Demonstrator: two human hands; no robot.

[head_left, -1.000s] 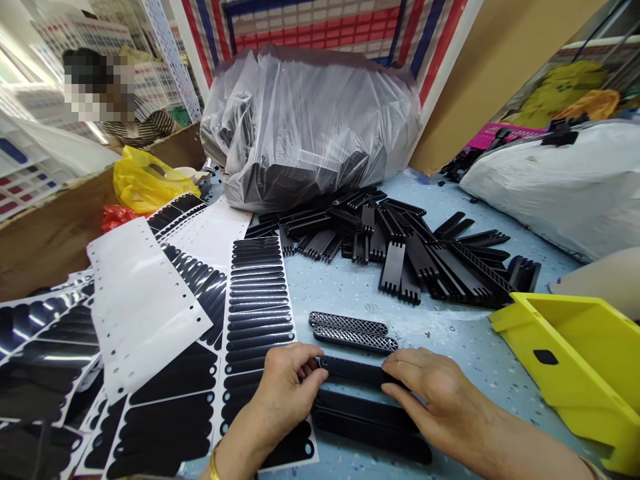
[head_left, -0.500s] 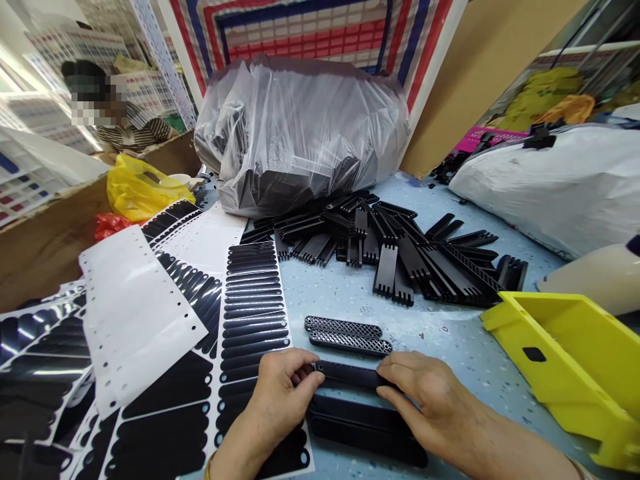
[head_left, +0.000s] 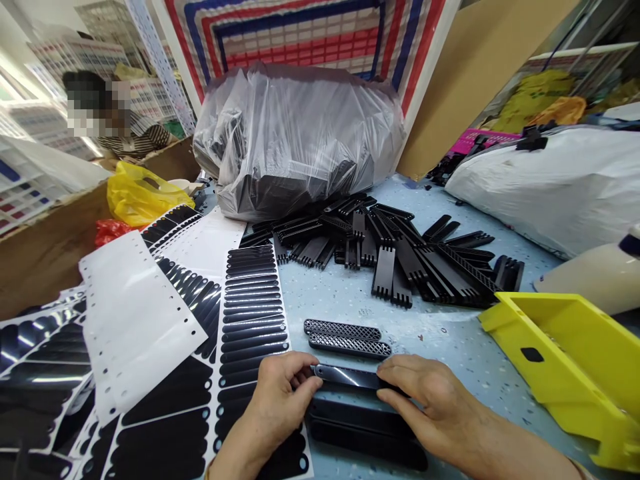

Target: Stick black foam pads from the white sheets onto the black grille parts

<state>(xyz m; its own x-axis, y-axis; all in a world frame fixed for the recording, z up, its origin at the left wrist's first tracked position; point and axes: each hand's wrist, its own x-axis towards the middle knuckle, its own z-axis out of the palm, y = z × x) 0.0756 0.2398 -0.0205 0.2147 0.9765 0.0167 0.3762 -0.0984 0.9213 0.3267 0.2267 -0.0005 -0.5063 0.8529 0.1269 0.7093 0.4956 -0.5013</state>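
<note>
A slim black plastic strip (head_left: 347, 377) with a small hole near its left end lies level between my hands, its glossy face up. My left hand (head_left: 283, 393) pinches that left end, and my right hand (head_left: 425, 393) closes around the other, hiding it. Just in front, nearer to me, several smooth black strips (head_left: 367, 437) lie side by side. Beyond my fingers rest two black strips with a mesh pattern (head_left: 347, 338). By my left wrist runs a white sheet of glossy black stickers (head_left: 253, 320), its lower part covered by my forearm.
A heap of black plastic pieces (head_left: 385, 253) spreads before a grey plastic bag (head_left: 300, 140). More sticker sheets and a blank white sheet (head_left: 137, 320) lie left. A yellow bin (head_left: 565, 360) stands right, near a white sack (head_left: 550, 180). A person (head_left: 125, 133) sits far left.
The strip between my hands has tilted slightly, and its upper face now catches a bright reflection. Both hands keep their hold in nearly the same place.
</note>
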